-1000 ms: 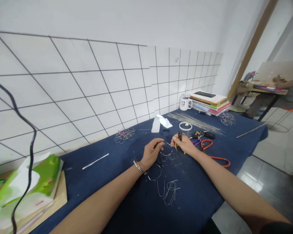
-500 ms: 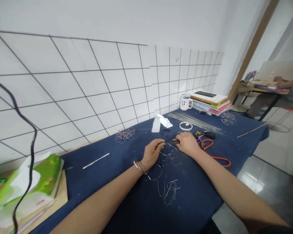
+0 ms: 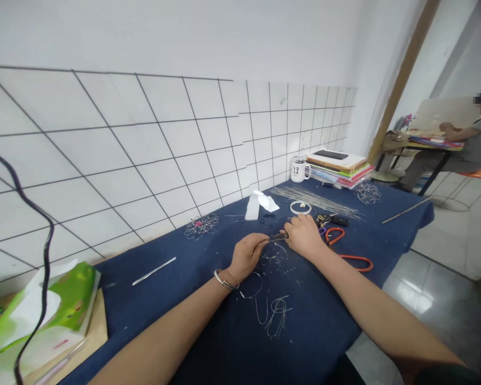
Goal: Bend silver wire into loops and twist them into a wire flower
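Observation:
My left hand (image 3: 245, 255), with a silver bangle at the wrist, is closed in a pinch on a thin wire, mostly hidden by the fingertips. Dark-tipped pliers (image 3: 278, 237) are gripped in my right hand (image 3: 305, 236); their jaws point left and reach the left fingertips. Below the pliers a fine wire loop (image 3: 284, 248) curves over the blue cloth. Another wire ring (image 3: 260, 289) lies by my left wrist. Nearer to me rests a bundle of bent wires (image 3: 278, 316).
Orange-handled scissors (image 3: 334, 235) lie beside my right forearm. Straight wires (image 3: 320, 202), a white ring-shaped coil (image 3: 300, 208) and a white mug (image 3: 300, 170) are farther back. A tangled wire bunch (image 3: 201, 226) is on the left. Another person (image 3: 471, 139) sits at a far table.
The pliers have moved left, and their jaws now meet my left fingertips. The wire loop under my hands has shifted. The whole view has turned slightly.

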A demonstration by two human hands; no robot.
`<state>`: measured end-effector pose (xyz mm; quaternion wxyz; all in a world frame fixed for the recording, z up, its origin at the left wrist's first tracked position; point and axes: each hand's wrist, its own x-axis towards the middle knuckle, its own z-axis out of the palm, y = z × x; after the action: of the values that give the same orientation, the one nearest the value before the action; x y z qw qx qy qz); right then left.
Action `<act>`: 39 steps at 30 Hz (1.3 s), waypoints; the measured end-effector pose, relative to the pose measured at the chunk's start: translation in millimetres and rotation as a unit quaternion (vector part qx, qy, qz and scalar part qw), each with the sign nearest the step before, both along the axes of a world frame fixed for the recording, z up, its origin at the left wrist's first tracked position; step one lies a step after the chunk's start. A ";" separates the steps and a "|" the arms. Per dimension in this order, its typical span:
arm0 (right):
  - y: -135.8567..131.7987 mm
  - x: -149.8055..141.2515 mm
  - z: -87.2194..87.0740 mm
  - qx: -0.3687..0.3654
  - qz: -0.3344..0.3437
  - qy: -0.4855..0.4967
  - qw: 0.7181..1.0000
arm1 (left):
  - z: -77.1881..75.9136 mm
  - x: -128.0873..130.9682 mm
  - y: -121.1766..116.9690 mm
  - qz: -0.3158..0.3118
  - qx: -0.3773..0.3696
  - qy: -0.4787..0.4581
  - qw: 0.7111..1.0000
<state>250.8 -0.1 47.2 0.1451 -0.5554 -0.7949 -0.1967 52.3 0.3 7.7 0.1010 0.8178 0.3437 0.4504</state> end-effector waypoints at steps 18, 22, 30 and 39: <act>0.8 2.1 -2.5 0.009 0.026 -0.001 1.000 | -5.4 -2.5 3.0 -0.004 0.063 0.047 0.997; 2.2 1.9 -4.3 0.004 0.027 0.000 1.000 | -1.9 -1.5 0.9 -0.009 0.046 0.037 0.998; 5.8 3.5 -8.7 -0.028 0.017 0.007 0.999 | 2.9 4.3 -3.3 0.001 -0.053 -0.046 0.998; 7.3 3.5 -9.4 -0.029 0.009 0.011 0.999 | 7.4 5.0 -7.1 -0.014 -0.131 -0.086 0.988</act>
<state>254.3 7.1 37.9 0.1398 -0.5547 -0.8032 -0.1663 57.3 -6.8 15.1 0.2428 0.7604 0.3779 0.4690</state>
